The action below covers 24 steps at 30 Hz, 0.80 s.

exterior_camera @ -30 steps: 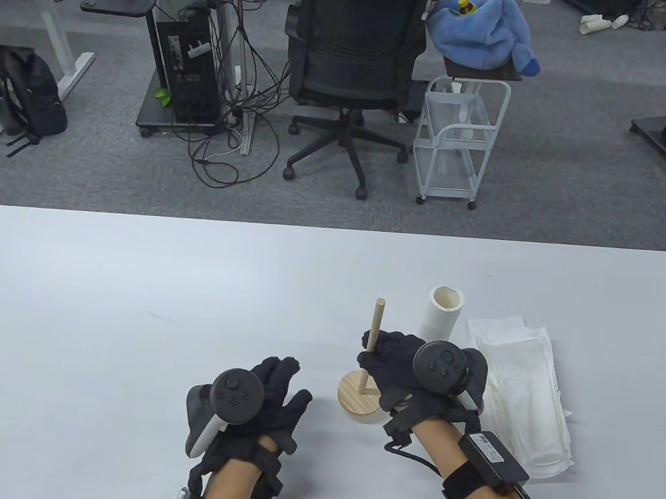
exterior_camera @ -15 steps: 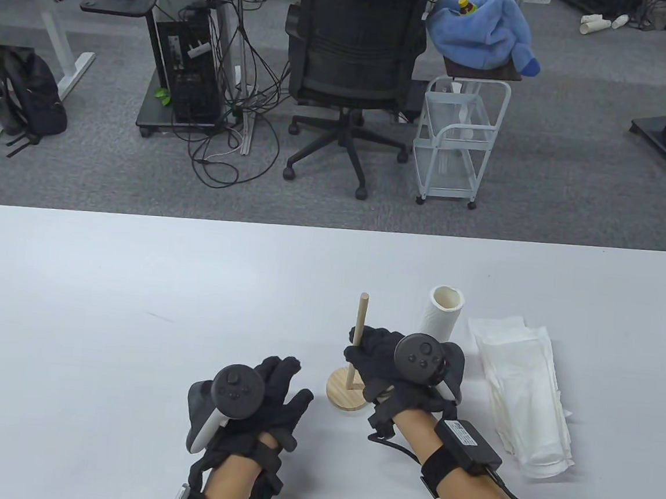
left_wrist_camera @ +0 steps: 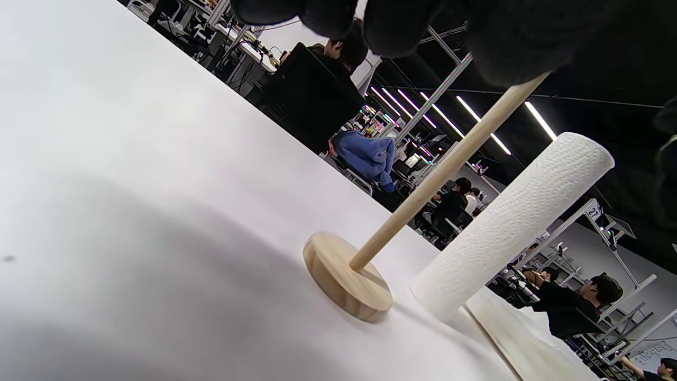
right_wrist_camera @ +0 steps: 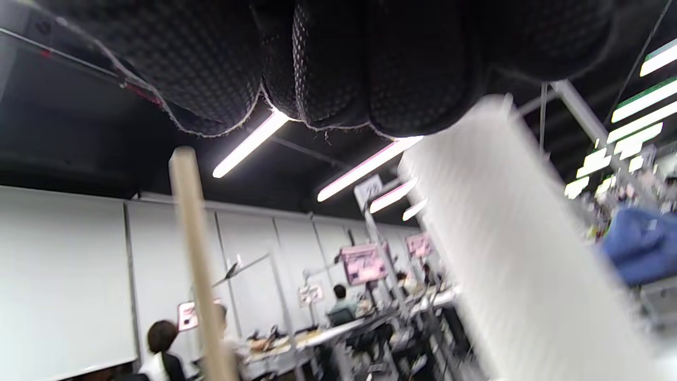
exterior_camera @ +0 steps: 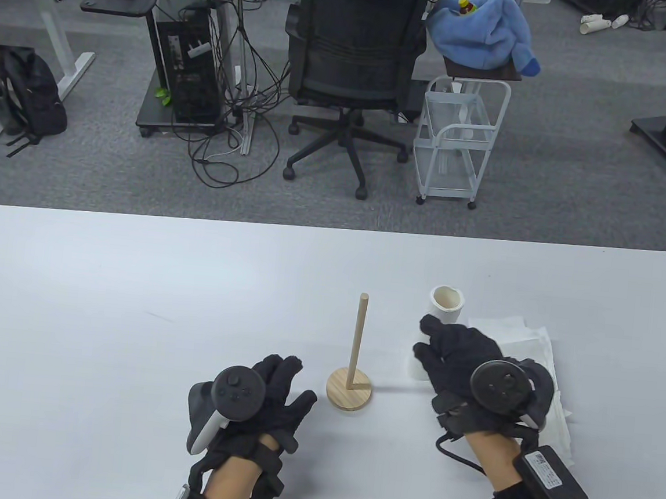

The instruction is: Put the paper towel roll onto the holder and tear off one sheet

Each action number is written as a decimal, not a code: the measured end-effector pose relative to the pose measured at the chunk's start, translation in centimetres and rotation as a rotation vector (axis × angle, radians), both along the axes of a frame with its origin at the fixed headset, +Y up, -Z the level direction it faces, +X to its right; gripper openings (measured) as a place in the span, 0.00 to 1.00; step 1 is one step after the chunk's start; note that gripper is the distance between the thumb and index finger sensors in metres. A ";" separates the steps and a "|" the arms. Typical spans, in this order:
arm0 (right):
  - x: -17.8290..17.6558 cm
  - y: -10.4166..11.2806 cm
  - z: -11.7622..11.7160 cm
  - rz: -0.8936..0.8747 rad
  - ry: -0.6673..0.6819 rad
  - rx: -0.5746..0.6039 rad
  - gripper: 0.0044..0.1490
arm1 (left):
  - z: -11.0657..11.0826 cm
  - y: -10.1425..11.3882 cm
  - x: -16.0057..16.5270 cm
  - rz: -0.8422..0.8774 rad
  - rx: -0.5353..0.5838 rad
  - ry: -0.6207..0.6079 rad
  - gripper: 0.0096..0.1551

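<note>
paper towel roll (exterior_camera: 441, 311) upright, right-hand fingers (exterior_camera: 438, 343) alongside

Lighting: bright, even, from overhead ceiling strips. Shadows: soft on tabletop (exterior_camera: 132, 278). Right wrist view: motion-blurred paper towel roll (right_wrist_camera: 518, 254).

The desk (exterior_camera: 130, 301) is plain white. The holder (exterior_camera: 351, 379) in the lower middle of the frame is pale natural wood, both its round base and its thin rod. The paper towel roll (left_wrist_camera: 508, 227) is white with a small embossed dot pattern. Beside it, the loose paper sheets (exterior_camera: 534, 343) are white too. Both hands wear black gloves: left hand (exterior_camera: 261, 406), right hand (exterior_camera: 468, 366). The fingers (right_wrist_camera: 328, 69) show a fine mesh texture.
</note>
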State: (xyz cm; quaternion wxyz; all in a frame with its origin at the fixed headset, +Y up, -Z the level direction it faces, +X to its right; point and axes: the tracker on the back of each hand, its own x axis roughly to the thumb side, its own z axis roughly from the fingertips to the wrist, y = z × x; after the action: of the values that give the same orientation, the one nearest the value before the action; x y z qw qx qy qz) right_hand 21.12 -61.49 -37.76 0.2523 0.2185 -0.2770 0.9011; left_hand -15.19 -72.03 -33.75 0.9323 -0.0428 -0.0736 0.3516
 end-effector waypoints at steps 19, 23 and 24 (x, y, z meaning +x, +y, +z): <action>2.6 -0.3 -6.8 0.122 -0.069 -0.366 0.38 | 0.2 -0.2 -0.1 0.024 -0.024 -0.008 0.42; 2.1 -1.2 -7.4 0.074 -0.057 -0.380 0.33 | 0.2 -0.2 -0.1 0.029 -0.026 -0.010 0.42; 2.1 -1.2 -7.4 0.066 -0.064 -0.356 0.31 | 0.1 -0.2 -0.1 0.031 -0.027 -0.010 0.42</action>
State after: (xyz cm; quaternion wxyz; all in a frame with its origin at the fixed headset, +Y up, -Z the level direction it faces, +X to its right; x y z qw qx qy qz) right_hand 23.17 -62.73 -45.18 0.2485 0.1502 -0.1136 0.9502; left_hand -15.30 -72.22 -33.60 0.9258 -0.0559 -0.0742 0.3665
